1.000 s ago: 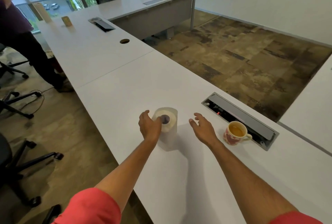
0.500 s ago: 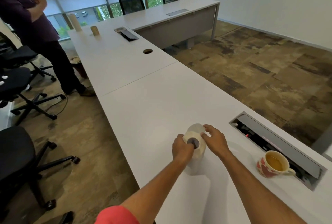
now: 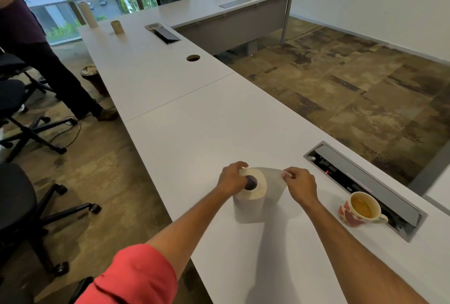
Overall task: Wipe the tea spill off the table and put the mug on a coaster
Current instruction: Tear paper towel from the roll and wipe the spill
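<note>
Mug (image 3: 360,209), patterned red and white and holding tea, stands on the white table (image 3: 194,138) against the near end of the open cable tray (image 3: 365,181). No coaster beneath it. Paper towel roll (image 3: 249,196) stands upright left of the mug. Left hand (image 3: 231,178) is clamped on the roll's top; right hand (image 3: 300,184) pinches the loose sheet's edge.

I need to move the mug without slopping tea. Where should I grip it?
Take the mug by its handle, which points right toward the cable tray. Come in from the right with the right hand and keep it level: tea nearly reaches the rim.
</note>
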